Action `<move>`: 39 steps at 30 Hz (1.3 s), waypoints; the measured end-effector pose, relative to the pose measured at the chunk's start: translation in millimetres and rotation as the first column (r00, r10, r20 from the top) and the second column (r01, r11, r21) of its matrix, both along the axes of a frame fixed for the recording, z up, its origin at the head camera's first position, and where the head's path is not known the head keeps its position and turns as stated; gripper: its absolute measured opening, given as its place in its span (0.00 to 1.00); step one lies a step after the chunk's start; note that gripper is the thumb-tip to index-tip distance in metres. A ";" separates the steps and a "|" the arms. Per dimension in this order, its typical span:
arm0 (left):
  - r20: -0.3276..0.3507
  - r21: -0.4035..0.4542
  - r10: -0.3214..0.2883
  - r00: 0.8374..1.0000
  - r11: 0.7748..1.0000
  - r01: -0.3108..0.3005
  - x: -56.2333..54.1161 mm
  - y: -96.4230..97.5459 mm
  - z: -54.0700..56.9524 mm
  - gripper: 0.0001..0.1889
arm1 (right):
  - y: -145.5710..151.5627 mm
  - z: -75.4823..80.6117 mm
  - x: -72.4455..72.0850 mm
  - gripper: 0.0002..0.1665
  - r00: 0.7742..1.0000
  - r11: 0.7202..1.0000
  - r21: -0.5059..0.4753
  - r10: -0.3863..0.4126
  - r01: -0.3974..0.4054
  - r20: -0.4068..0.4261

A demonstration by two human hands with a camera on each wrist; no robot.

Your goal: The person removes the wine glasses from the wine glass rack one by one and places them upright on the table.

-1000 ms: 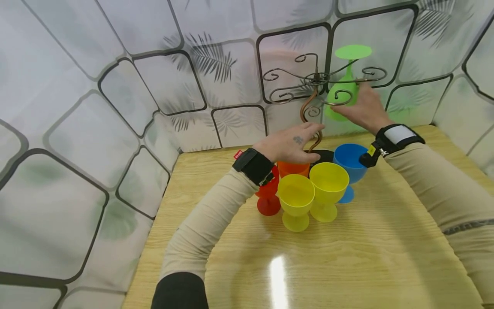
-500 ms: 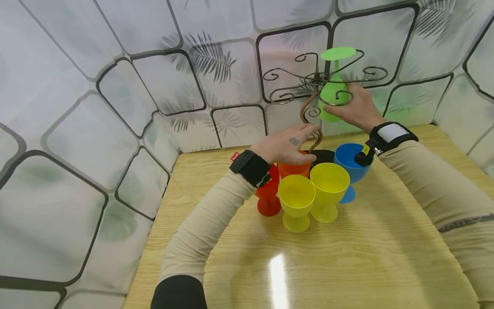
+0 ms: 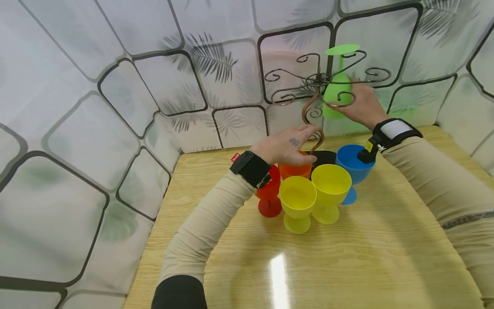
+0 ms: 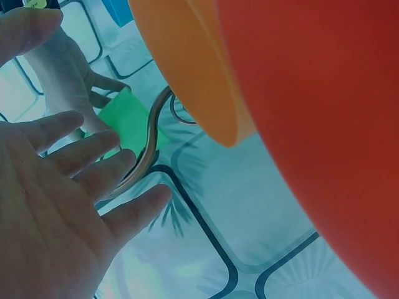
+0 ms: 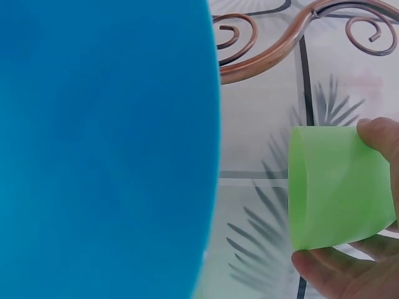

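My right hand (image 3: 362, 103) holds a green plastic goblet (image 3: 338, 92) upside down by its bowl, thumb on one side and fingers on the other, as the right wrist view shows. The goblet's foot is uppermost, at a curled back arm of a bronze wire glass rack (image 3: 319, 80); its stem overlaps that arm. My left hand (image 3: 287, 143) hovers over an orange goblet (image 3: 295, 171), fingers extended beside the rack's curved post (image 4: 153, 128). In the left wrist view the left palm shows, holding nothing. The rack's dark round base (image 3: 324, 159) is partly hidden.
Upright on the wooden table (image 3: 239, 257) stand a red goblet (image 3: 269, 206), a front yellow goblet (image 3: 297, 201), another yellow goblet (image 3: 331, 184) and a blue goblet (image 3: 356, 171). They crowd round the rack's base. A patterned curtain (image 3: 227, 86) hangs close behind.
The right hand has brought the inverted green goblet left, in toward the rack, its foot now at a back arm's curl. The left hand has barely moved.
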State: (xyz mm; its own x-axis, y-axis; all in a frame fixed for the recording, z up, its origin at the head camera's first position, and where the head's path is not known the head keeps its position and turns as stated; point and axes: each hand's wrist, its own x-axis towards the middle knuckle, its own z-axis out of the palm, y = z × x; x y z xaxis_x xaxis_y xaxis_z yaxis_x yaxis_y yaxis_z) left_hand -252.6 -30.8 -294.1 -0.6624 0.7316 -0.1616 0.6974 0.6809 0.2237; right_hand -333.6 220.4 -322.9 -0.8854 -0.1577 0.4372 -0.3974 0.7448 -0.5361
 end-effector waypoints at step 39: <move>0.007 0.092 -0.021 1.000 0.996 0.021 5.1 -14.0 -2.9 0.42 | 42.0 6.1 37.4 0.58 0.955 0.980 0.071 -0.199 0.188 0.219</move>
State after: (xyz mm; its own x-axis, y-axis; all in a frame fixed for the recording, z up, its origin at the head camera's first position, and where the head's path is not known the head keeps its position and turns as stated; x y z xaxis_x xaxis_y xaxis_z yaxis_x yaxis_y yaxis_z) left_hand -247.5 -44.8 -297.1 -0.6458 0.7572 -0.0979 0.7094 0.6424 0.2900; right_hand -296.2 262.4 -316.9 -0.9753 0.0097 0.2205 -0.1174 0.8231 -0.5557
